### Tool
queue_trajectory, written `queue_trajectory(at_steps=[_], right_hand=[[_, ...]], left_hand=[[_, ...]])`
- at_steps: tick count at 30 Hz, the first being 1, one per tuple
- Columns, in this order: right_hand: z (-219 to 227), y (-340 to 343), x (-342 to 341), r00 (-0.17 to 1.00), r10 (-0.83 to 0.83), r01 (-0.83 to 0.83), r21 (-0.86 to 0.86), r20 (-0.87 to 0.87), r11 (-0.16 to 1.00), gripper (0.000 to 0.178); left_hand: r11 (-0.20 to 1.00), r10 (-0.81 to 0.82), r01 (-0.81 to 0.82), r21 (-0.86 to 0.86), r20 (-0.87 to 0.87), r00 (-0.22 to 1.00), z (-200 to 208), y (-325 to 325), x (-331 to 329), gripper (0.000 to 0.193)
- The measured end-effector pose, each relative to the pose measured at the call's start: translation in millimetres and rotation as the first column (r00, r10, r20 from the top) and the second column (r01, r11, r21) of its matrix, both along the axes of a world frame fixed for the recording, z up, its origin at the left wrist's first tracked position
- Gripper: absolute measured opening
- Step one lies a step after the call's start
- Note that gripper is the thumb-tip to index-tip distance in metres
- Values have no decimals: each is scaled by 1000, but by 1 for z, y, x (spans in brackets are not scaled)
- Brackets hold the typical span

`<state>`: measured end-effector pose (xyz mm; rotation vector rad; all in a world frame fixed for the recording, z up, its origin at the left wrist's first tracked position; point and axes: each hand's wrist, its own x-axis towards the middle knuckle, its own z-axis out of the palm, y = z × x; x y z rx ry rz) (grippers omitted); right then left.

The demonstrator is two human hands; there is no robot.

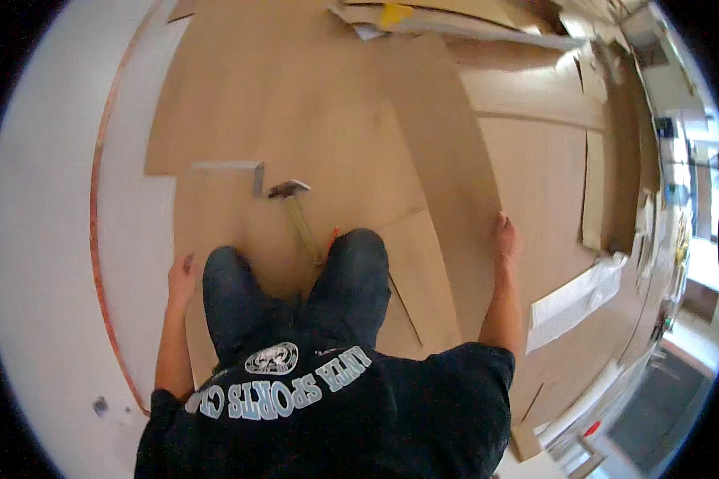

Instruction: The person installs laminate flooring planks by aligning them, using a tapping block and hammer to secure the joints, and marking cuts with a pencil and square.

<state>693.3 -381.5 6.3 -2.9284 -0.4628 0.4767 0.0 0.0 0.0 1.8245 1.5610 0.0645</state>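
Observation:
My right hand [505, 235] is closed on the right edge of a long, flat brown board [447, 152], which lies slanting across the floor to my right. My left hand [182, 274] is beside my left knee, at the left border of the brown flooring [295, 96]. Its fingers are curled, with a small dark spot at their tips that is too blurred to name. Between and ahead of my knees lies a hammer [300, 223] with a yellowish handle and a dark head. Just beyond it is an L-shaped metal square [257, 179].
A thin red object [333, 236] shows beside my right knee. Along the left wall [48, 223] runs a reddish strip [95, 215]. Torn cardboard [527, 36] and a yellow piece [395, 15] lie at the far side. White sheeting [577, 299] is on the right.

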Motion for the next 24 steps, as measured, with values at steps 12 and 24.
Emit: queue_trajectory(at_steps=[12, 24], right_hand=[[162, 57, -295, 875, 174, 23, 398, -451, 917, 77], [108, 68, -453, 650, 531, -273, 485, -543, 831, 70]], left_hand=[[958, -141, 286, 3, 875, 464, 156, -99, 61, 59], [950, -141, -173, 262, 848, 510, 242, -126, -141, 60]])
